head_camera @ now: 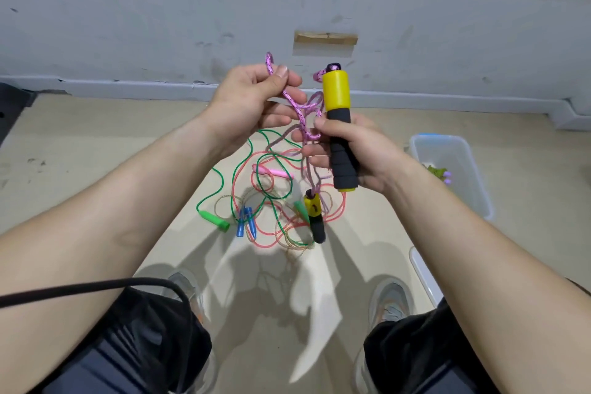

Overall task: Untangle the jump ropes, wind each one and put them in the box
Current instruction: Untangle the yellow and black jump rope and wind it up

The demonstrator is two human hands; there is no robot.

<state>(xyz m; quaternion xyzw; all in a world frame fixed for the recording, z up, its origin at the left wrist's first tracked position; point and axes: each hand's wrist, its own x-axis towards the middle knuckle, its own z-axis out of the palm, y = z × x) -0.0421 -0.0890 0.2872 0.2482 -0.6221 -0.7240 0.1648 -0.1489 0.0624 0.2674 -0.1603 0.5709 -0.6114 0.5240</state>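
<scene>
pinching purple rope [295, 105] btwn thumb + forefinger of l hand [252, 102], short loop poking up above the thumb, other fingers loosely curled below. gripping handle [339, 125] in r hand [348, 150] round the black foam, upright, yellow end up, rope end out of its top. rope strung hand to hand in a few loops, touching r thumb, then down to 2nd handle [315, 216], hanging low over the tangle [275, 211]; touching floor or not: can't tell, blurred.

under the hands on floor [96, 144]: green rope [222, 181], pink rope [276, 172], clear rope w/ blue handles [246, 222], all crossed together; green handle [214, 219] at l edge. bare floor l of tangle + btwn tangle and shoes [388, 301]; baseboard [128, 86] + wall [160, 25] behind.

box [473, 182] to the r, well apart from tangle, clear, open top; inside sth green + purple, too small to tell. white flat edge [423, 272] near r knee. black cable [96, 286] over l thigh.
</scene>
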